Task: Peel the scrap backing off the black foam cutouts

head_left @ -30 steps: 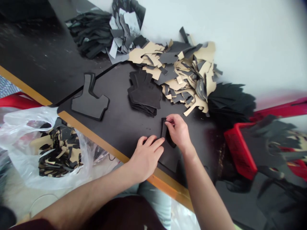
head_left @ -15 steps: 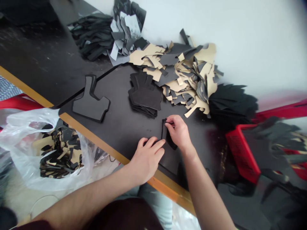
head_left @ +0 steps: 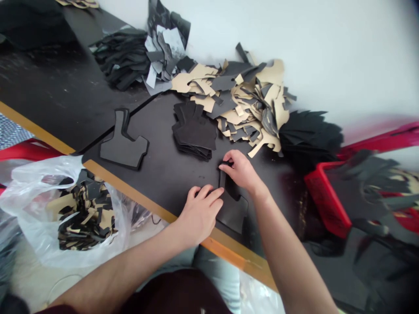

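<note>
A dark cut piece [head_left: 234, 212] lies on the black table [head_left: 157, 174] near its front edge. My left hand [head_left: 202, 213] rests on its left side, fingers spread and lying flat. At the narrow upper end of the piece, my right hand [head_left: 238, 170] pinches a small black edge between thumb and fingers. A stack of black pieces [head_left: 196, 133] sits just beyond my hands. Farther left lies a similarly shaped grey piece [head_left: 122, 146] with a black layer beneath it.
Tan and black scraps [head_left: 242, 104] are heaped along the wall. Dark pieces [head_left: 309, 135] are piled beside a red crate [head_left: 329, 200] at the right. A plastic bag [head_left: 29, 183] of scraps hangs at the table's front edge [head_left: 131, 194].
My right hand has moved slightly up and left with the pinched edge, and more of the dark piece's wide lower part now shows. My left hand stays nearly in place.
</note>
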### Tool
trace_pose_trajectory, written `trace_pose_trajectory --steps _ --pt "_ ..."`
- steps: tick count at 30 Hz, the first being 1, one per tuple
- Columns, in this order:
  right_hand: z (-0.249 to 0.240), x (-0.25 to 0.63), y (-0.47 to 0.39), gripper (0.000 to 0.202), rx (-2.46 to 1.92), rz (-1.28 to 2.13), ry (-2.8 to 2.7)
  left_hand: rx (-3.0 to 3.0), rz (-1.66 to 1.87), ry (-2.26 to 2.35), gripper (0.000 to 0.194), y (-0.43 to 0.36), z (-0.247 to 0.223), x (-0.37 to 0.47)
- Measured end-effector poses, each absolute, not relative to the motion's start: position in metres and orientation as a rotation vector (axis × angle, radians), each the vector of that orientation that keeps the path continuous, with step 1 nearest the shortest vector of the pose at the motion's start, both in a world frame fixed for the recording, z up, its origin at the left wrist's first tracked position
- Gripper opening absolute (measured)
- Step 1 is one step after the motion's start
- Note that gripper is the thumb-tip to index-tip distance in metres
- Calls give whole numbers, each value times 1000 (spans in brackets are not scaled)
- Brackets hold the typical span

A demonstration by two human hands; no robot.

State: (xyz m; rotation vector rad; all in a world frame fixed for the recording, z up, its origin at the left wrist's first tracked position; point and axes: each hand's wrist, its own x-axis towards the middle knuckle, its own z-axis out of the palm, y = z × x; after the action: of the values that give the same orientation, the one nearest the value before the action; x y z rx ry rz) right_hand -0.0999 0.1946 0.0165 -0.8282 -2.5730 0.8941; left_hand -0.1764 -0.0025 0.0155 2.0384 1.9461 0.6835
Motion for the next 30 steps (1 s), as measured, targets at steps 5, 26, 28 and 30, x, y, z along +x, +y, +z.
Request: trace_pose_trajectory --steps 5,26,28,30 --pt "32 -96 188 17 -758 1390 -2228 1830 978 1879 39 -2 11 -180" --pt "77 -30 87 17 -941 799 -2314 945 1561 1604 18 0 46 -154" --pt "78 -25 85 20 -1021 906 -2254 842 1630 1518 21 -4 47 -149" --pt "78 -21 84 23 -1105 982 -2180 735 1668 1392 31 -8 47 -144"
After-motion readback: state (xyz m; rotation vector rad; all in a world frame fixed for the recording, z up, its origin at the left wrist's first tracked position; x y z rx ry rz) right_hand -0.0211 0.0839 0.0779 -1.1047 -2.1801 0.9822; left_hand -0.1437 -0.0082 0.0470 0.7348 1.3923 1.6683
